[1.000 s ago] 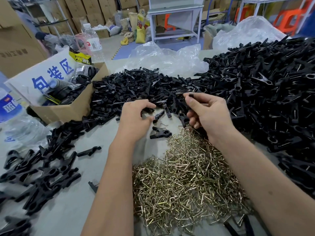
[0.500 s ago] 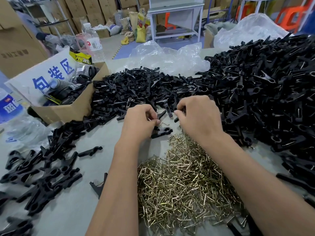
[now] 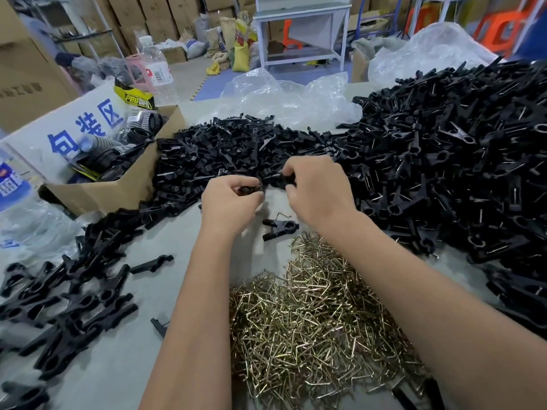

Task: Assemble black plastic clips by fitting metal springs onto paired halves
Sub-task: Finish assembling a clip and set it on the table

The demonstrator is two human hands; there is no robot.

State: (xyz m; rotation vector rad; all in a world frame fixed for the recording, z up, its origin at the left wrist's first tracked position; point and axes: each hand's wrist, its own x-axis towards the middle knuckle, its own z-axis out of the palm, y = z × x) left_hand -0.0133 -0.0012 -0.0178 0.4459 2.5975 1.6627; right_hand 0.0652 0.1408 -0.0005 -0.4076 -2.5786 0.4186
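Observation:
My left hand pinches a black clip half just above the table. My right hand grips another black clip half close beside it, the two pieces nearly touching. Below the hands lies one assembled-looking black clip with a loose spring next to it. A heap of brass-coloured metal springs spreads between my forearms. Loose clip halves form a pile behind my hands.
A large mound of black clips fills the right side. More clips lie scattered at the left. An open cardboard box stands at the back left, crumpled clear plastic behind the piles.
Both hands came together at the front of the pile of halves, each now holding a black piece. The right hand turned over from palm-up to knuckles-up.

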